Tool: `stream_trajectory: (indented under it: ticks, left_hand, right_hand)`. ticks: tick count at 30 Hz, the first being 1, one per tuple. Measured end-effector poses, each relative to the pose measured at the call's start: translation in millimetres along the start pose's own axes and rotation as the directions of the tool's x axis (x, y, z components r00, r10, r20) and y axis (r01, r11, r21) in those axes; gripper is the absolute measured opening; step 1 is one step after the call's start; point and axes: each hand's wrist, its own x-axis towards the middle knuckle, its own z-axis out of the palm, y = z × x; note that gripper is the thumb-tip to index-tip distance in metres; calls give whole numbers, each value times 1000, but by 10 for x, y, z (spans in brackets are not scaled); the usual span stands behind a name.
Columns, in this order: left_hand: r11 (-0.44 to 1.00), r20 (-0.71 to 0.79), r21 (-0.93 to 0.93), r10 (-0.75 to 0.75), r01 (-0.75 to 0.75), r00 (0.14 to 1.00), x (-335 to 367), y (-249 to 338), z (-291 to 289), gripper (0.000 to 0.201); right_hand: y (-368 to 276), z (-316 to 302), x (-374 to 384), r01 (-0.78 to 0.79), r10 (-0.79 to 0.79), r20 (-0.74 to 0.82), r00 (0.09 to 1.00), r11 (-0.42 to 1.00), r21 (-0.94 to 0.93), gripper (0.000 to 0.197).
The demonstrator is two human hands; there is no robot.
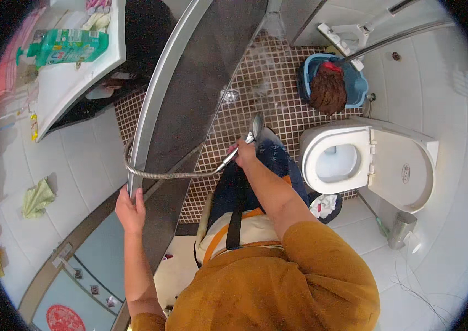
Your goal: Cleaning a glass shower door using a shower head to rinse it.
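My right hand (244,153) is closed around the handle of a silver hand shower (254,129). Its head points away from me, over the brown tiled floor. From the handle a flexible metal hose (178,176) runs left and bends around the edge of a dark shower screen (192,71). My left hand (131,211) grips the grey metal frame of that screen, just below the hose, with the thumb on its right side and the other fingers partly hidden. Whitish streaks, apparently water, show on the tiles ahead of the shower head.
At right stands a white toilet (311,171) with its lid raised. A mop (328,91) rests in a blue bucket (361,88) beyond it. The washbasin (57,91) at far left holds a green pump bottle (73,47). A bin with white paper (323,206) sits nearer me.
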Motion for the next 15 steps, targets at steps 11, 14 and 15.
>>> stream_trajectory:
  ticks: [11,14,15]
  left_hand:
    - [993,35,-119,27,-23,999,21,211,-101,26]
    - [988,112,-147,-36,52,993,134,468,-185,29]
    - [996,39,-91,26,-22,999,194,573,-191,31]
  right_hand:
    - [-1573,827,-226,184,-186,94,978,983,26,16]
    - [-1859,983,-285,221,-224,114,968,974,41,18]
    - [-1947,1041,-327,243,-247,128,961,969,46,19]
